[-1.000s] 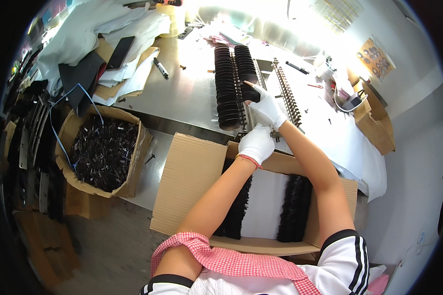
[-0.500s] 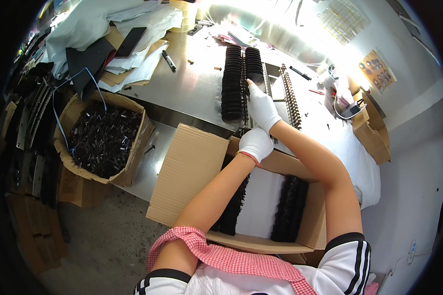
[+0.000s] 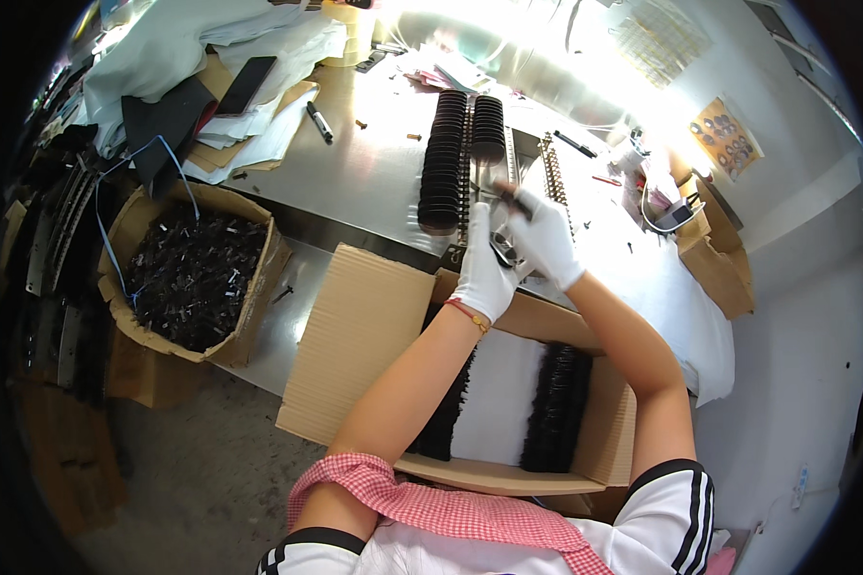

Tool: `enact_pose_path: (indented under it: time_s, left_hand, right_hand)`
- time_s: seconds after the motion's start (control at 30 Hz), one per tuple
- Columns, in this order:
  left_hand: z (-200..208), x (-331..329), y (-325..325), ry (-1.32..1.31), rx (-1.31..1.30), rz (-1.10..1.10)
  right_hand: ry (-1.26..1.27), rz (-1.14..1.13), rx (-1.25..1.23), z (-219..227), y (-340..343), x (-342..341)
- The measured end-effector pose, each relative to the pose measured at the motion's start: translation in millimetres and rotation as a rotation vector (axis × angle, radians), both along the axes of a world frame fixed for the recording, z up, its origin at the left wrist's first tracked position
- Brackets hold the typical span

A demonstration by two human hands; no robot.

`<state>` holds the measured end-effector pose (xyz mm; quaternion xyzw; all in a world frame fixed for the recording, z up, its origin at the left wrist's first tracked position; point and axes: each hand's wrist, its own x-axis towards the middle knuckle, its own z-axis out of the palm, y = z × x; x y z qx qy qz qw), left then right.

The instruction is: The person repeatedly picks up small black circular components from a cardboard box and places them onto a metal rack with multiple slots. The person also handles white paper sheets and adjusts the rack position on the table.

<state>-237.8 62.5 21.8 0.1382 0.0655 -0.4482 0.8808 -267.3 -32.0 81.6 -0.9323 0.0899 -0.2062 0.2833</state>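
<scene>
Both my hands wear white gloves and meet at the near edge of a metal table. My left hand grips a small dark part. My right hand pinches another dark flat piece just above it. Two long rows of stacked black pieces stand in a rack right behind my hands. Below my arms an open cardboard box holds two rows of black parts with white sheet between them.
A second cardboard box full of loose black parts sits at the left. A notched metal comb rack lies right of the rows. Papers, a phone and a marker lie at the table's far left; small boxes at the right.
My right hand has drawn back from the rows toward my left hand, now holding a dark piece. My view has tilted, shifting the scene slightly.
</scene>
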Motion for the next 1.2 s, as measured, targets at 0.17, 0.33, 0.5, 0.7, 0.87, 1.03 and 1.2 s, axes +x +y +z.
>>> enact_pose_path:
  time_s: [0.17,0.33,0.5,0.7,0.87,1.03,1.2]
  left_hand:
    - [5,-4,3,-0.047,0.161,0.032]
    - [-7,-2,2,-0.642,0.606,-0.093]
    - [-22,9,4,-1.441,1.056,-0.125]
    - [-18,30,11,-1.503,0.922,-0.245]
    - [0,33,16,-1.357,0.909,-0.455]
    - [5,30,17,-1.359,0.929,-0.42]
    - [1,24,18,-0.952,0.735,-0.385]
  right_hand:
    - [0.258,0.334,-0.05,16,-29,-28]
    - [-0.061,-0.085,0.267,-25,-81,52]
    - [-0.044,-0.115,0.587,-46,-97,121]
    - [0.093,0.292,0.564,-30,-82,126]
    - [0.011,0.024,0.165,-55,-65,122]
    - [-0.199,0.063,-0.488,-82,-59,135]
    - [-0.317,0.002,-0.305,-35,-69,114]
